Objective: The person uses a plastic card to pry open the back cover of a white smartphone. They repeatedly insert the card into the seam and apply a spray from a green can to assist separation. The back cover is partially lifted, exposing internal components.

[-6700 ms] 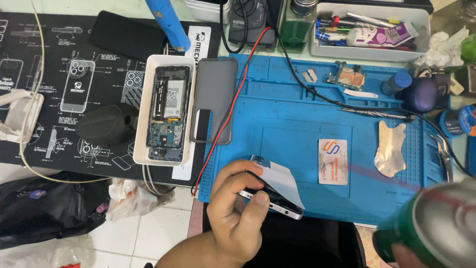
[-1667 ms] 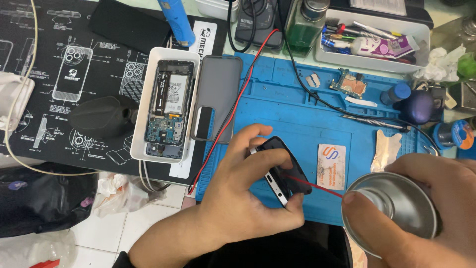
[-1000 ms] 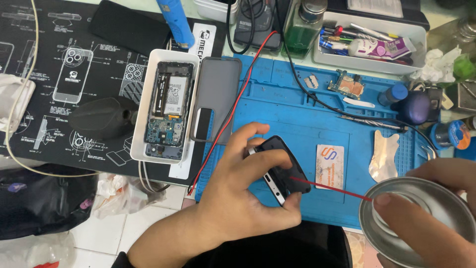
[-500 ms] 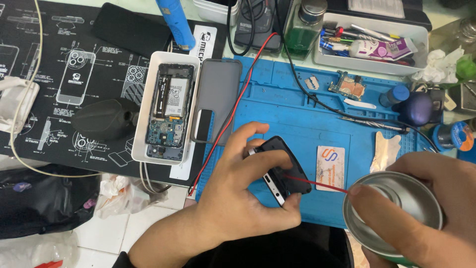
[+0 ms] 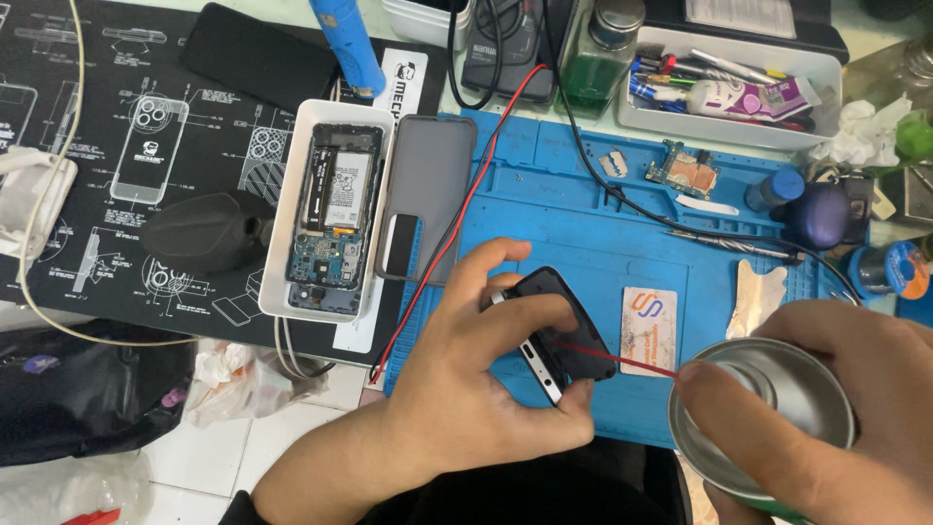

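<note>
My left hand (image 5: pixel 466 399) grips a dark phone (image 5: pixel 562 331) by its edges, tilted above the blue repair mat (image 5: pixel 573 214). My right hand (image 5: pixel 855 408) holds a silver spray can (image 5: pixel 768 408) at the lower right, one finger on its top. A thin red straw (image 5: pixel 614 360) runs from the can's nozzle to the phone's face. An opened phone (image 5: pixel 330 219) with its battery and circuit board exposed lies in a white tray (image 5: pixel 282 214) to the left. A grey back cover (image 5: pixel 420 194) lies beside the tray.
A black printed mat (image 5: pixel 117 146) covers the left of the bench. A red wire (image 5: pixel 457 224) and a black cable (image 5: pixel 622 194) cross the blue mat. A green liquid bottle (image 5: pixel 598 58), a tool tray (image 5: pixel 729 87), a small circuit board (image 5: pixel 680 165), an orange-marked card (image 5: pixel 649 326) and a blue tool (image 5: pixel 345 44) lie around.
My left hand turned the phone from its pale side to its dark face. My right hand brought the can nearer and set the red straw against the phone, shifting slightly since.
</note>
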A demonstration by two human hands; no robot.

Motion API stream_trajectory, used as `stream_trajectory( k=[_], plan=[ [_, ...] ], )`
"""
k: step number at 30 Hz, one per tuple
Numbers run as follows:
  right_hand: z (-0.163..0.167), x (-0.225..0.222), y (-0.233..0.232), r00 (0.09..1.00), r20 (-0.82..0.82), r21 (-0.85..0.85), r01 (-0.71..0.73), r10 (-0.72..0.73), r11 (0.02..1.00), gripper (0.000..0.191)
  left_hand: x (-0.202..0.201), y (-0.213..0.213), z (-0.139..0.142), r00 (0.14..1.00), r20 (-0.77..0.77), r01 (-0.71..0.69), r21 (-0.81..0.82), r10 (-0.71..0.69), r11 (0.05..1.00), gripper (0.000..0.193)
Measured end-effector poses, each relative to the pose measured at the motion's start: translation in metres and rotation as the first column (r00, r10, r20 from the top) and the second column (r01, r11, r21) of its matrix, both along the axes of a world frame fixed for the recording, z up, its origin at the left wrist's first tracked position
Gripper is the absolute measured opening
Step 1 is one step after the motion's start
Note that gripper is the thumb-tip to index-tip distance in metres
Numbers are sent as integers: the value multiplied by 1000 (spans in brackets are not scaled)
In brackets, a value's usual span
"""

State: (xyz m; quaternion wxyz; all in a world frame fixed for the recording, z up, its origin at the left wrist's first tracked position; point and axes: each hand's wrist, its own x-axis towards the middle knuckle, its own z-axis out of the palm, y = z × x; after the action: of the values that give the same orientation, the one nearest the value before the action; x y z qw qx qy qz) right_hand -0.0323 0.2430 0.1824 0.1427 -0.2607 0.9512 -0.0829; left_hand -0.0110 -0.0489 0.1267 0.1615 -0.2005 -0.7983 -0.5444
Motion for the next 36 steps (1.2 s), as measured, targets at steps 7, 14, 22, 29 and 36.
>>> stream_trajectory(
  k=[7, 14, 22, 29, 36],
  plan=[
    [6, -1, -10, 986, -142, -39, -96, 90, 995, 36, -1, 0, 0, 1000, -14, 11, -10, -11, 1000, 49],
    [28, -10, -50, 720, 176, 171, 649, -671, 741, 50, -1, -1, 2, 1000, -18, 8, -13, -8, 1000, 48],
    [20, 11, -35, 894, -431, -122, -194, 124, 973, 65, -2, 0, 2, 1000, -21, 5, -18, -5, 1000, 47],
    [2, 8, -12, 951, -294, -86, -127, 96, 988, 56, -2, 1, 1, 1000, -28, 6, -13, -7, 1000, 47],
    [-2, -4, 29, 979, 111, -109, 185, -173, 977, 52, -2, 0, 2, 999, -44, 2, -13, -3, 1000, 46]
  ],
)
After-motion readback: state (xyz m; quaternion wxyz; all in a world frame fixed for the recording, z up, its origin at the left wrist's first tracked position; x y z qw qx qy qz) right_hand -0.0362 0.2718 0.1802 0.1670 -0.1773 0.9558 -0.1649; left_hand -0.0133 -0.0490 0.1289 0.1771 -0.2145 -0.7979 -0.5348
